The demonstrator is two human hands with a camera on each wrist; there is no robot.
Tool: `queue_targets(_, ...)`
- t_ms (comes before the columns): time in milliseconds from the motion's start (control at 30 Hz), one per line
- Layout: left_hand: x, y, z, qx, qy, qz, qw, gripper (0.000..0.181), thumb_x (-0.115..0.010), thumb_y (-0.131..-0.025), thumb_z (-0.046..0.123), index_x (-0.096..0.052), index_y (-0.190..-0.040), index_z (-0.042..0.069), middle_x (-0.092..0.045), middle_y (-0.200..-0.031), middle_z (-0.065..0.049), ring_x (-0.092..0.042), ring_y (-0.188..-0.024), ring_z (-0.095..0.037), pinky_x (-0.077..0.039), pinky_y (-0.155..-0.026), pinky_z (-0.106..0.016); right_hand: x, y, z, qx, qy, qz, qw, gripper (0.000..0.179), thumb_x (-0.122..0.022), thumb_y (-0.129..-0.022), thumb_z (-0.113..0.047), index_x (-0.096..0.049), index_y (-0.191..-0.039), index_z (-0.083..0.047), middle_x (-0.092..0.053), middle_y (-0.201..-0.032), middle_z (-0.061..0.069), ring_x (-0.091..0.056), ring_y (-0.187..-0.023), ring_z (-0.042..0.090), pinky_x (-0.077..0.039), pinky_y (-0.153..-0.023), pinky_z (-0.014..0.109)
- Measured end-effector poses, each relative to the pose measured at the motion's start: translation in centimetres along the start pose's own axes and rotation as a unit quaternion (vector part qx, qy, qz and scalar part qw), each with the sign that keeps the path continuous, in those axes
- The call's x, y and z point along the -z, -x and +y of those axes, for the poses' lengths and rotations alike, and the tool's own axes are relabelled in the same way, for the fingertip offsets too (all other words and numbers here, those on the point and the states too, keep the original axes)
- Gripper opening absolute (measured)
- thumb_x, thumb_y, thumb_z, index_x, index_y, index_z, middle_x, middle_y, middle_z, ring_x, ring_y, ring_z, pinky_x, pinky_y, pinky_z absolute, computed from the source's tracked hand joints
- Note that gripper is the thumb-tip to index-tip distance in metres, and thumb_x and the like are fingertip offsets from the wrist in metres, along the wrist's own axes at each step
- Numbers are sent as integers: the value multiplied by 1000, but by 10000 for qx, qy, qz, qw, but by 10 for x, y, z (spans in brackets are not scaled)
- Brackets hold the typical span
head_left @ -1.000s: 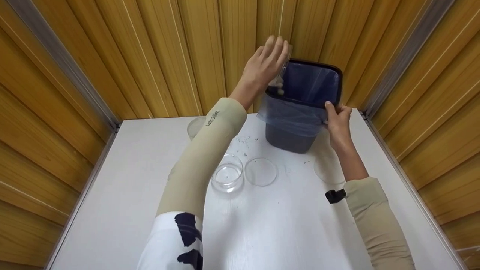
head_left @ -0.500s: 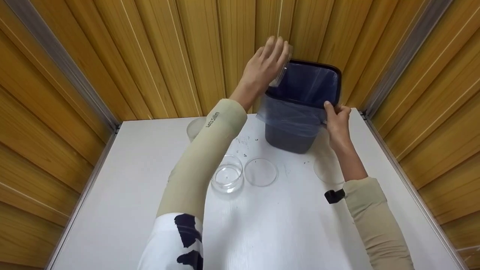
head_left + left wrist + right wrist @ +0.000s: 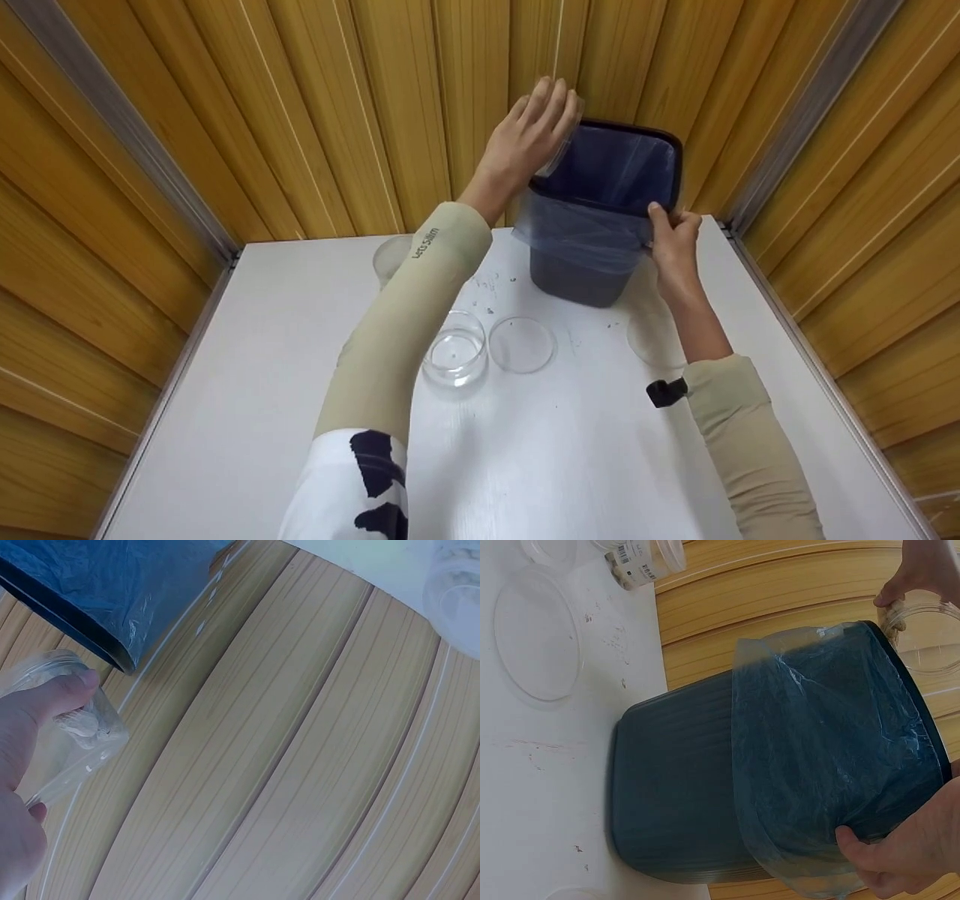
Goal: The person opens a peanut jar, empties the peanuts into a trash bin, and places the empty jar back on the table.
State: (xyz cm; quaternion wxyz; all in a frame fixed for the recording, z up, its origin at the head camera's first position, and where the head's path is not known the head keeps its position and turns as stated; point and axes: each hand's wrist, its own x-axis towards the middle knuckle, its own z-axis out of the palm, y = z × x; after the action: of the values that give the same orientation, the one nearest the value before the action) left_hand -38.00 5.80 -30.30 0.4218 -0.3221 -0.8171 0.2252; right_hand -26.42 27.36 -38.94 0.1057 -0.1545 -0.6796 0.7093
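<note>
My left hand (image 3: 525, 139) grips a clear plastic jar (image 3: 101, 746), tipped on its side over the left rim of the bin. Pale, greyish clumps (image 3: 81, 724) show inside the jar in the left wrist view. The dark bin (image 3: 581, 281) leans, its mouth towards the back wall, lined with a thin bluish bag (image 3: 585, 232) folded over the rim. My right hand (image 3: 675, 244) pinches the bin's right rim and bag, thumb on the near side. The bin's bottom inside is hidden.
A clear open jar (image 3: 455, 356) stands mid-table beside a round clear lid (image 3: 523, 345). Another lid (image 3: 651, 337) lies partly behind my right forearm. A labelled jar with pale contents (image 3: 641, 562) stands near the back edge. Dark crumbs (image 3: 487, 283) dot the white table (image 3: 300, 337).
Pale clumps seen at the jar's mouth one second ago are no longer visible there in the head view. My left hand has dipped slightly; the right hand and bin have hardly moved.
</note>
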Motion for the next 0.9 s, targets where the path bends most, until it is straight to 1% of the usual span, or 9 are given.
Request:
queue_targets(100, 0, 0, 0, 23, -69, 76, 9999, 57, -19, -102, -13, -37, -152, 6, -43, -154, -13, -40, -143, -30, -45, -108, -32, -1, 1, -1, 27, -16, -10, 10000, 33, -42, -107, -35, -25, -120, -10, -28, -133, 8, -38, -118, 17, -38, -113, 45)
queue_targets(200, 0, -1, 0, 33, -205, 238, 9995, 58, -17, -102, -13, -39, -151, 8, -44, -153, -11, -41, -142, -29, -45, -108, -31, -2, 0, -1, 72, -45, -34, 10000, 33, -42, -107, -35, -24, -121, -10, -26, -138, 11, -37, -123, 19, -38, -114, 45)
queue_targets(300, -1, -1, 0, 24, -382, 445, 9983, 59, -15, -102, -13, -41, -150, 10, -46, -152, -9, -43, -141, -27, -45, -108, -29, -1, -4, 3, 130, -21, -68, 9999, 33, -41, -107, -36, -22, -119, -10, -20, -144, 13, -31, -131, 20, -34, -115, 42)
queue_targets(367, -1, 0, 1, -21, -460, 544, 9975, 59, -14, -102, -13, -42, -150, 10, -47, -152, -8, -44, -140, -26, -45, -108, -29, -1, -8, 7, 149, 1, -52, 9999, 32, -41, -107, -37, -23, -117, -12, -19, -142, 11, -29, -131, 20, -33, -113, 39)
queue_targets(500, -1, 1, 2, -202, -439, 581, 9971, 57, -13, -105, -10, -41, -150, 10, -47, -152, -9, -44, -141, -26, -44, -109, -31, -2, -15, 15, 174, 96, 86, 9998, 31, -42, -106, -39, -25, -112, -14, -23, -134, 8, -31, -123, 19, -35, -105, 35)
queue_targets(600, -1, 0, 3, -289, -425, 560, 9971, 57, -13, -104, -10, -39, -151, 9, -45, -154, -10, -43, -142, -26, -44, -110, -31, -1, -18, 18, 169, 143, 147, 9996, 32, -43, -106, -41, -25, -113, -15, -24, -135, 8, -32, -122, 18, -36, -105, 35)
queue_targets(700, -2, 0, 3, -238, -506, 643, 9964, 58, -15, -103, -12, -40, -151, 10, -46, -153, -9, -44, -141, -26, -44, -109, -30, -1, -19, 19, 197, 183, 176, 9995, 34, -43, -106, -42, -25, -113, -15, -25, -133, 7, -33, -121, 18, -37, -104, 35)
queue_targets(767, -3, 0, 3, -158, -532, 720, 9959, 57, -17, -104, -12, -41, -149, 11, -48, -151, -8, -45, -140, -25, -44, -108, -29, -2, -19, 19, 264, 224, 210, 9992, 33, -44, -106, -42, -26, -112, -15, -27, -126, 5, -35, -116, 16, -38, -100, 34)
queue_targets(900, -4, 0, 4, -74, -556, 661, 9962, 57, -16, -103, -13, -41, -149, 11, -48, -151, -7, -45, -139, -25, -44, -109, -28, -2, -19, 21, 366, 299, 275, 9985, 32, -44, -106, -42, -27, -110, -15, -28, -114, 0, -36, -103, 13, -37, -92, 32)
